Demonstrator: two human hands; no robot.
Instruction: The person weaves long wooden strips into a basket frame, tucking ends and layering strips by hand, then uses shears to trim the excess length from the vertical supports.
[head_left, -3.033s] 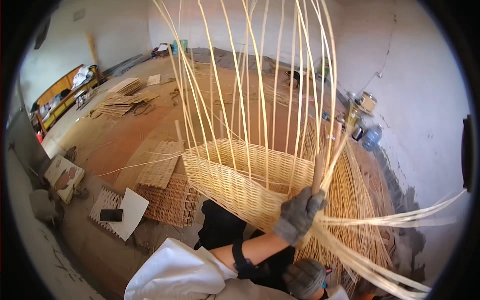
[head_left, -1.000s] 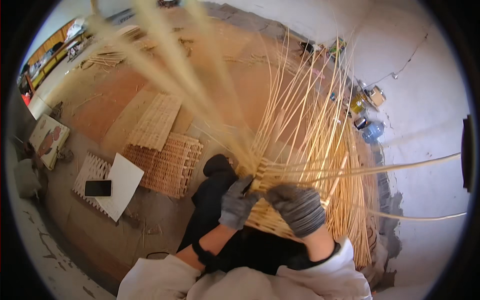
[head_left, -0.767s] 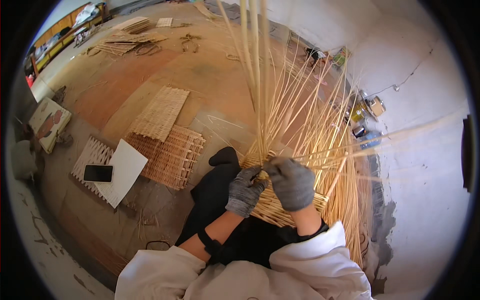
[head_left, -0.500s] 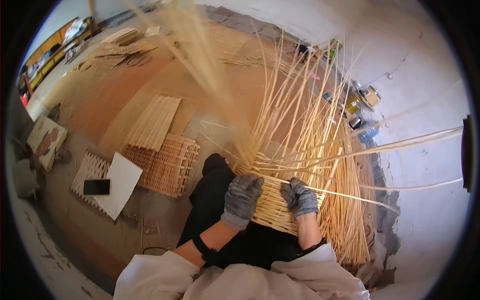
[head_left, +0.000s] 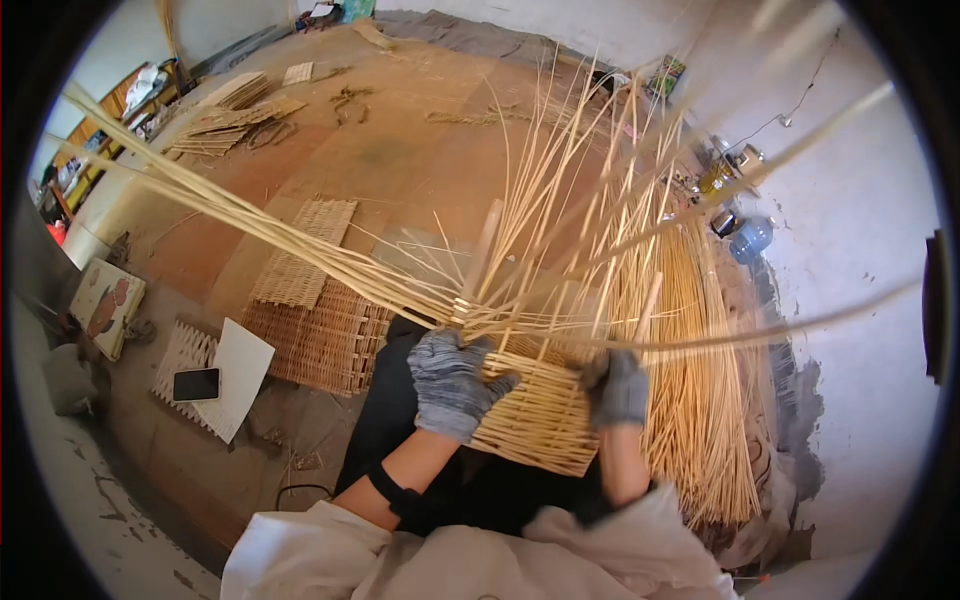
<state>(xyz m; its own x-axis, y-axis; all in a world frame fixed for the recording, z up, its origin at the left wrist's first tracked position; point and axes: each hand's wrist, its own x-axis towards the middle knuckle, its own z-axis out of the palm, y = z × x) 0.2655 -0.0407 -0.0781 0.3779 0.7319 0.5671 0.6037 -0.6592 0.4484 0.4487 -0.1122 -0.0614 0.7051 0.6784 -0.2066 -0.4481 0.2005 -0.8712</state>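
Basket (head_left: 535, 418) in the lap (head_left: 500, 495); near wall closely woven. Upper edge looks unfinished: long rods (head_left: 350, 280) sweep loose from it, so work remains there. Left hand (head_left: 448, 385) clasps the left corner, thumb against the wall. Right hand (head_left: 618, 390) blurred at the right end; cannot tell if it pinches anything. Canes (head_left: 705, 430) heaped just right; panels (head_left: 320, 340) left, on the floor (head_left: 215, 480).

Downward head-height fisheye view, close above the basket (head_left: 535, 412).
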